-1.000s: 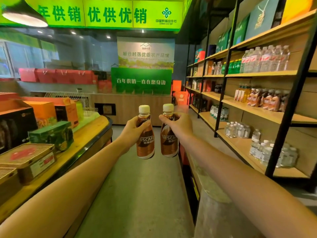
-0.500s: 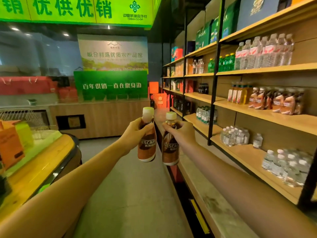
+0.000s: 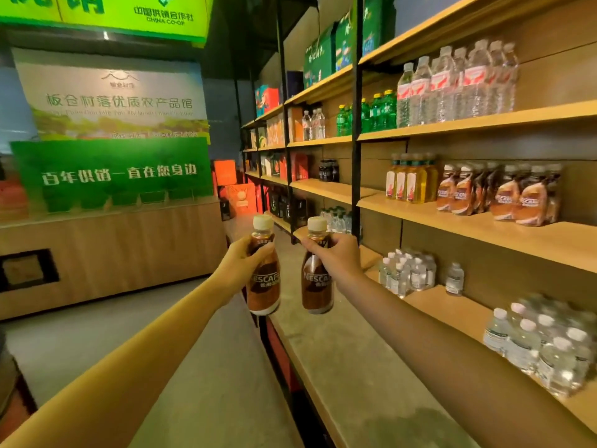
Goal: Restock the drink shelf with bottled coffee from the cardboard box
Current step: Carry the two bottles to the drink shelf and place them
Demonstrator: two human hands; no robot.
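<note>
Your left hand grips the left bottle, your right hand the right bottle, both upright; the shelf's coffee row lies at two o'clock, nearer your right hand.

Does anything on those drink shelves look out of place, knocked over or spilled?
Only one small thing: a single small water bottle stands alone on the lower shelf, apart from the cluster of water bottles to its left. Nothing looks spilled, toppled or damaged.
</note>
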